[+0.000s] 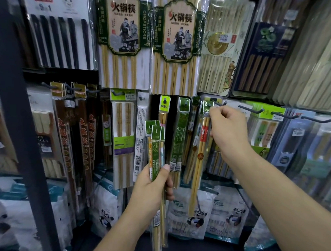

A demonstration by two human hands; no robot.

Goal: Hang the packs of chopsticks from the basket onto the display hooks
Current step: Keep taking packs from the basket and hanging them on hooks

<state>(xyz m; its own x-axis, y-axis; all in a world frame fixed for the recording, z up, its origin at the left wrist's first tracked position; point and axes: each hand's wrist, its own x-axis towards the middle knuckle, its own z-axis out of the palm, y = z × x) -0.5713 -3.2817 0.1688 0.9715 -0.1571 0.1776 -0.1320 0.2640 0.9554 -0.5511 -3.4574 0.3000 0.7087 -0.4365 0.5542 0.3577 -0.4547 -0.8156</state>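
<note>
Chopstick packs (156,153), several in a bundle with green labels, stand upright in the left hand (151,183) in front of the lower row of the display. The thumb (165,169) presses flat across the front of the foremost green label. The other fingers (170,189) curl round the back of the bundle and show at its right edge, so the hand is clamped tight on the bundle near its middle. The long bamboo ends stick out below the wrist.

Up and to the right, the right hand (229,132) pinches a single pack (199,154) by its shiny green header. The thumb and forefinger are closed on that header and the remaining fingers are curled in beside them. This pack holds pale chopsticks with red bands and hangs straight down from the pinch. Its header sits just beside a dark hook (221,103), whose tip juts out above the knuckles. Whether the header is threaded on the hook cannot be told.

Other hanging packs (122,142) fill the display rack around both hands, and panda-printed bags (197,214) sit below.
</note>
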